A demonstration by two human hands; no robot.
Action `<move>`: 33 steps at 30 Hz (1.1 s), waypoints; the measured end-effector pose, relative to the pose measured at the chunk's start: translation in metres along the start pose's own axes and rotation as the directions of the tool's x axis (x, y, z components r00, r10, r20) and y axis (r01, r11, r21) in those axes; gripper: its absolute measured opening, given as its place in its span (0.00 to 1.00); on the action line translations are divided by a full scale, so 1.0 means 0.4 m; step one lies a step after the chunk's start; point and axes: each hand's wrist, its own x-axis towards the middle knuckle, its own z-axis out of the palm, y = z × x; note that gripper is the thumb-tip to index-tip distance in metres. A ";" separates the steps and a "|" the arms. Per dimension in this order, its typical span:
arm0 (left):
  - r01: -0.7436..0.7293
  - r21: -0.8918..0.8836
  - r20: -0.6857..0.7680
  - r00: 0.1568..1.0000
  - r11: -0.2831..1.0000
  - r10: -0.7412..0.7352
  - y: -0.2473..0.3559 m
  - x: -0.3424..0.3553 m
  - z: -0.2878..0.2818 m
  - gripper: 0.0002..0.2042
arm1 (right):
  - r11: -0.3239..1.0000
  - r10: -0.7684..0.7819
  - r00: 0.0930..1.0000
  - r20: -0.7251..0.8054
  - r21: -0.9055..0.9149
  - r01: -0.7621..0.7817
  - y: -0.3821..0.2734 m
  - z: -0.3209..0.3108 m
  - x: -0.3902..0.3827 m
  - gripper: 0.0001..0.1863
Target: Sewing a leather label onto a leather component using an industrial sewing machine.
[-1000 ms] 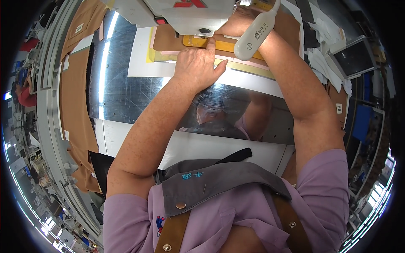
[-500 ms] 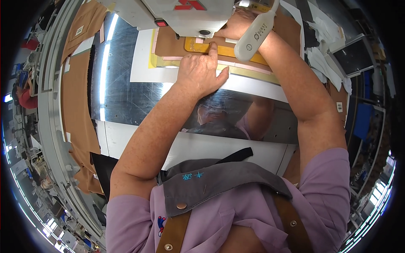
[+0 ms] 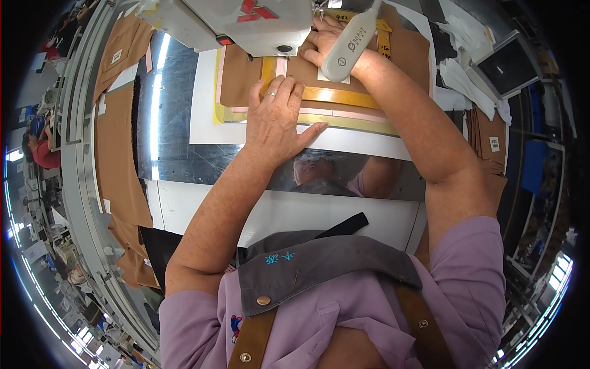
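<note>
1. Brown fabric piece [image 3: 246, 80] lies flat on our shiny metal table [image 3: 184, 147], under a yellow template frame [image 3: 344, 97] with pink strips along it.

2. Our left hand [image 3: 276, 120] rests right on the frame and the cloth. Its fingers [image 3: 279, 92] are spread a little and lie flat, pressing down. They pinch nothing. The thumb sticks out to the right along the frame's near edge.

3. Our right hand [image 3: 326, 43] is farther away from us, close to the white sewing machine [image 3: 246, 21]. Its fingers are bent and press on the cloth near the needle. We cannot tell just how they grip, because the machine and a white strap-on device [image 3: 350, 43] on the wrist hide part of them.

4. From our left fingertips, the cloth goes on away from us, toward the machine head. The machine is just past the fingertips.

5. The frame's long side runs left to right across the table, tilted a bit down to the right.

6. Our left hand is nearer the middle of the cloth. Our right hand is nearer the needle.

7. The cloth is plain light brown, smooth, and looks thin and soft. The frame holds it flat. A white sheet [image 3: 203, 111] shows under the frame on the left.

8. More brown cloth pieces [image 3: 117, 160] hang over the left side of the table, well apart from our hands.

9. We wear a purple shirt and a grey apron [image 3: 319, 270] with brown straps.
</note>
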 end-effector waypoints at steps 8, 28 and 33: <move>0.073 -0.063 0.121 0.991 0.995 -0.065 0.010 -0.057 -0.035 0.37 | 0.982 -0.032 0.995 -0.098 0.180 0.050 -0.033 -0.016 -0.071 0.27; 0.045 -0.132 0.196 0.980 0.990 -0.018 0.050 -0.146 -0.108 0.36 | 0.971 -0.110 0.968 -0.225 0.184 0.153 -0.099 0.035 -0.197 0.28; 0.008 -0.163 0.175 0.984 0.987 0.021 0.048 -0.155 -0.114 0.37 | 0.972 -0.077 0.976 -0.204 0.201 0.119 -0.115 0.030 -0.214 0.28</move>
